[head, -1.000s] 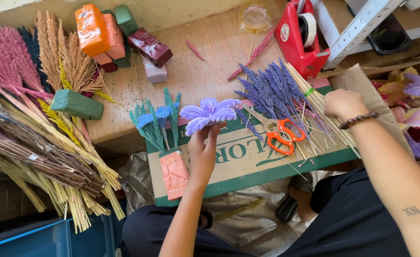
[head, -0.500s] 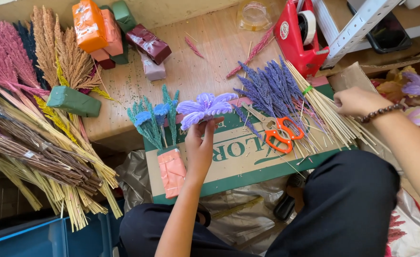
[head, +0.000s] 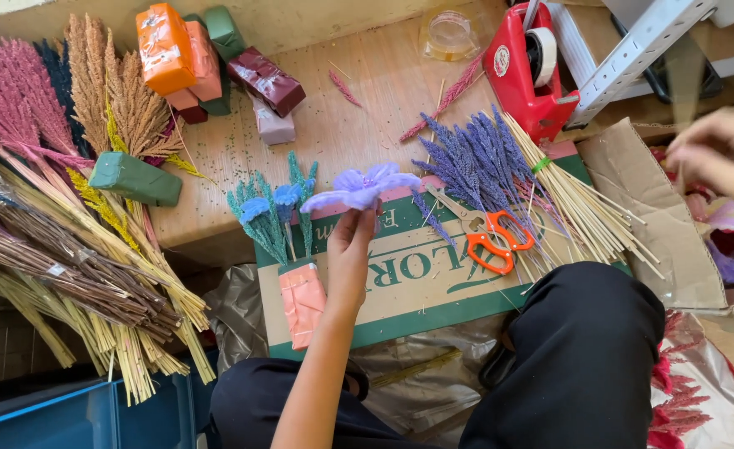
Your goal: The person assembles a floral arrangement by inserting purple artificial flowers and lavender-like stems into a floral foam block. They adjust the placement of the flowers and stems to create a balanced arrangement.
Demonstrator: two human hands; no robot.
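My left hand (head: pixel 352 254) holds up a light purple artificial flower (head: pixel 360 188) by its base, over a flat cardboard box with green print (head: pixel 400 270). To its left a small bunch of teal sprigs and blue flowers (head: pixel 274 212) stands in a pink wrapped block (head: pixel 303 301). My right hand (head: pixel 720 150) is blurred at the far right edge, above a cardboard flap (head: pixel 645 208) and pink and purple flowers (head: pixel 729 241); whether it holds anything is unclear. A purple dried bundle with pale stems (head: pixel 508 170) and orange-handled scissors (head: pixel 487 237) lie between the hands.
Dried grasses in pink, tan and yellow (head: pixel 59 199) fan out at left. Wrapped foam blocks (head: pixel 180 54) in orange, green and maroon sit at the back, a green one (head: pixel 134 177) nearer. A red tape dispenser (head: pixel 529 66) stands behind the bundle. My dark-trousered knee (head: pixel 583 349) is in front.
My right hand let go of the bundle's stems and swung right toward the flowers beyond the cardboard flap. My left hand kept the purple flower almost still.
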